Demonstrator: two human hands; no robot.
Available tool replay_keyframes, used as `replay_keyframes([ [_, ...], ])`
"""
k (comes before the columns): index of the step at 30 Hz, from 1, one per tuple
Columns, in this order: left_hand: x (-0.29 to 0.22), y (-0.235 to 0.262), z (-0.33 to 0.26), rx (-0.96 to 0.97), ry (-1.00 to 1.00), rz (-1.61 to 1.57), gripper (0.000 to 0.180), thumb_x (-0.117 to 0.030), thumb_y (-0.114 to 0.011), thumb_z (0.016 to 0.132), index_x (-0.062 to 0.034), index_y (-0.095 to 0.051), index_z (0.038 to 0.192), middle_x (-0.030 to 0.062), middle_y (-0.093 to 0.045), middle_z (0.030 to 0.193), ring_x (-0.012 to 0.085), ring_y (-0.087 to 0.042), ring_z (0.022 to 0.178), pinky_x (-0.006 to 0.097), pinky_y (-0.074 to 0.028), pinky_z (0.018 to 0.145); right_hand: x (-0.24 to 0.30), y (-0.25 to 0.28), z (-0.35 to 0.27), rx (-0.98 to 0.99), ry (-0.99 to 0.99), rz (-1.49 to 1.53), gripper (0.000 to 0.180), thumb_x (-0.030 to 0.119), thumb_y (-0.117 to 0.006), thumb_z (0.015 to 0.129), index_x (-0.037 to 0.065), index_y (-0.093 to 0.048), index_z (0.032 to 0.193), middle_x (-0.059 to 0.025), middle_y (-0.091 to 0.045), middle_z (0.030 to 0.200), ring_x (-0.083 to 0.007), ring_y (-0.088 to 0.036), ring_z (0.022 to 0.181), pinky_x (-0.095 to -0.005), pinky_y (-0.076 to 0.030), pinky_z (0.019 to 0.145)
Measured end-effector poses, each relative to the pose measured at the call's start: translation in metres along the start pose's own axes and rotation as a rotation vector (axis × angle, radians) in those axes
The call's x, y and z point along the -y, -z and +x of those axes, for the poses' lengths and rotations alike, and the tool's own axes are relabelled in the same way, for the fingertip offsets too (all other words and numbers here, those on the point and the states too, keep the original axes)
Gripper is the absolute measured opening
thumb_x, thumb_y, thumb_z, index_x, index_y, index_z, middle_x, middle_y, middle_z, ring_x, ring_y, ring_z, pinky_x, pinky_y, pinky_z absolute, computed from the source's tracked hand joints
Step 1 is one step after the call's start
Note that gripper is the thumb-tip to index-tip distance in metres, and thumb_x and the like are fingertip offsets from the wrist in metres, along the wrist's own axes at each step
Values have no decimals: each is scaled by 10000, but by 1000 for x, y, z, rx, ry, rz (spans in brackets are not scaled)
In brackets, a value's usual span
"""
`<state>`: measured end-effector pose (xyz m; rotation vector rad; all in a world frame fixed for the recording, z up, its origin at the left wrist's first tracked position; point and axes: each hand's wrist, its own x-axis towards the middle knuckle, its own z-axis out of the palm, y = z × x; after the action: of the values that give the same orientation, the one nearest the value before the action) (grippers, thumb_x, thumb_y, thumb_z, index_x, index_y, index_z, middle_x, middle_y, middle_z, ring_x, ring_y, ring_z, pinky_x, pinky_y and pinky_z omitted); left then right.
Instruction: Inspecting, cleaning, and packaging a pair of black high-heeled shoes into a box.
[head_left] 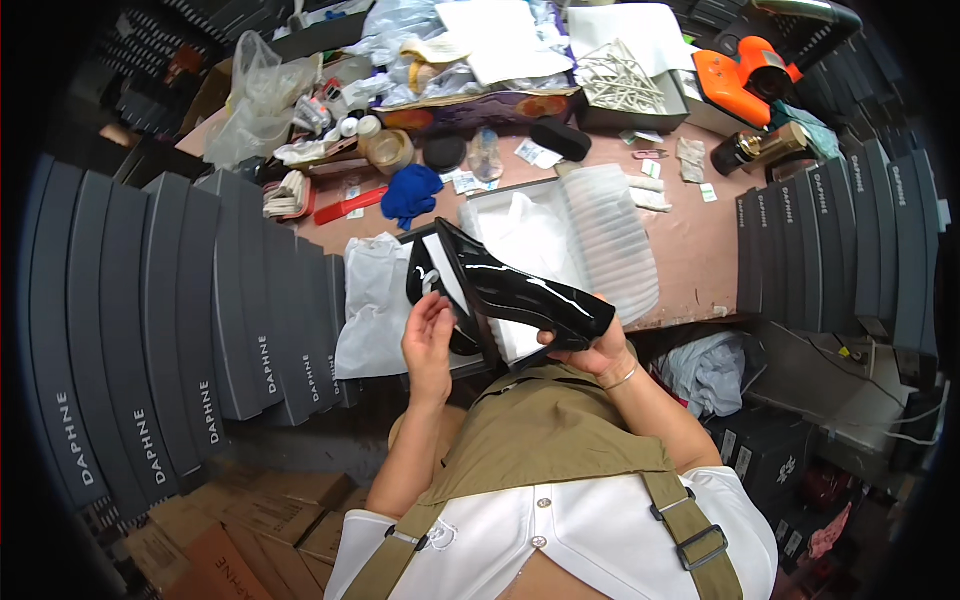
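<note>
A glossy black shoe [530,292] lies slantwise across the middle, over an open shoe box [487,212]. At its right end my right hand [600,350] grips it, fingers wrapped underneath. To the left is another glossy black piece [415,262], apparently the second shoe, partly hidden. My left hand [430,325] is beside it with the fingertips drawn together near a small white bit [430,281]; what they hold is unclear. White tissue [522,235] fills the box, and ribbed white wrapping [612,235] covers its right side. A white sheet [370,310] lies left of the box.
Stacks of grey shoe boxes stand at the left [175,320] and right [830,240]. Toward the back are a blue cloth [411,196], a red strip [350,206], jars [390,152], a box of white sticks [680,100] and an orange heat tool [730,90].
</note>
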<state>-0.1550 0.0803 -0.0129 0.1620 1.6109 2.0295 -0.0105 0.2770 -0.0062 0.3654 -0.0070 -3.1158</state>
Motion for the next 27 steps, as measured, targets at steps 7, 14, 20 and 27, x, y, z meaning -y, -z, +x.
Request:
replay_keyframes([
  [7, -4, -38, -12, 304, 448, -636, 590, -468, -644, 863, -79, -479, 1275, 76, -572, 1206, 218, -529, 1136, 407, -416, 993, -14, 6, 4, -20, -41, 57, 498, 408, -482, 901, 81, -551, 1271, -130, -622, 1151, -349, -572, 954, -406, -497, 685],
  [14, 9, -50, -10, 167, 619, -738, 489, -383, -690, 840, -50, -551, 1169, 139, -633, 1078, 264, -612, 1023, 410, -529, 856, -22, -18, -1, -247, -89, -519, 413, 289, -370, 1016, -14, -537, 1241, -73, -642, 1079, -127, -630, 912, -256, -507, 828],
  [20, 21, -48, -12, -7, 567, -643, 478, -397, -686, 834, -2, -569, 1076, 146, -636, 1026, 269, -632, 933, 415, -526, 863, -26, -38, -17, -283, 32, -1289, 473, 342, -382, 1012, -36, -540, 1249, -84, -582, 1175, -128, -540, 1041, -267, -432, 925],
  [27, 4, -39, -11, -9, 457, -610, 463, -390, -721, 791, -78, -573, 1100, 79, -610, 982, 229, -608, 911, 398, -520, 878, -39, -57, -33, -172, 110, -1356, 684, 176, -756, 803, -8, -414, 1366, -108, -577, 1208, -156, -528, 1108, -306, -404, 975],
])
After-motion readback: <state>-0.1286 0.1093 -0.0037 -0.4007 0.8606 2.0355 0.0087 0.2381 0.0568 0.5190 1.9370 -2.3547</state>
